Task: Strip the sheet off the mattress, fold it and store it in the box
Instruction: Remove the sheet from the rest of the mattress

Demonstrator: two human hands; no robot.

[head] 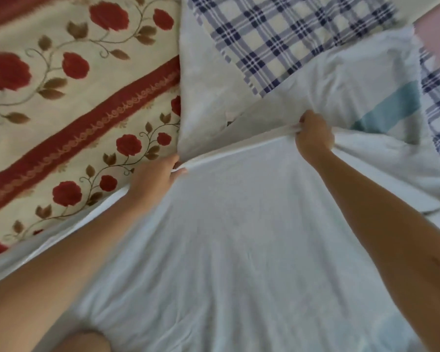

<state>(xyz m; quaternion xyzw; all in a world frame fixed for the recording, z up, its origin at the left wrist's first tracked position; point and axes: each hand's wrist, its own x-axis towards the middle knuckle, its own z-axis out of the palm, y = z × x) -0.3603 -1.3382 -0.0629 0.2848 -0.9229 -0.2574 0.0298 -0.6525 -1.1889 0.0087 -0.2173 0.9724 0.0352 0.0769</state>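
A white sheet [239, 237] spreads from the bottom of the view up to a taut hem across the middle. My left hand [155, 177] pinches that hem at its left end. My right hand [314, 137] grips the hem further right and higher, bunching the cloth. Between the two hands the edge is pulled straight. Beyond the hem more of the white sheet [361, 80] lies folded back, with a pale blue stripe [389, 107] on it. No box is in view.
A cream cloth with red roses and a dark red band [74, 102] covers the left side. A blue and white checked cloth [277, 34] lies at the top. A pale grey-white surface [206, 97] shows between them. A knee [87, 340] shows at the bottom.
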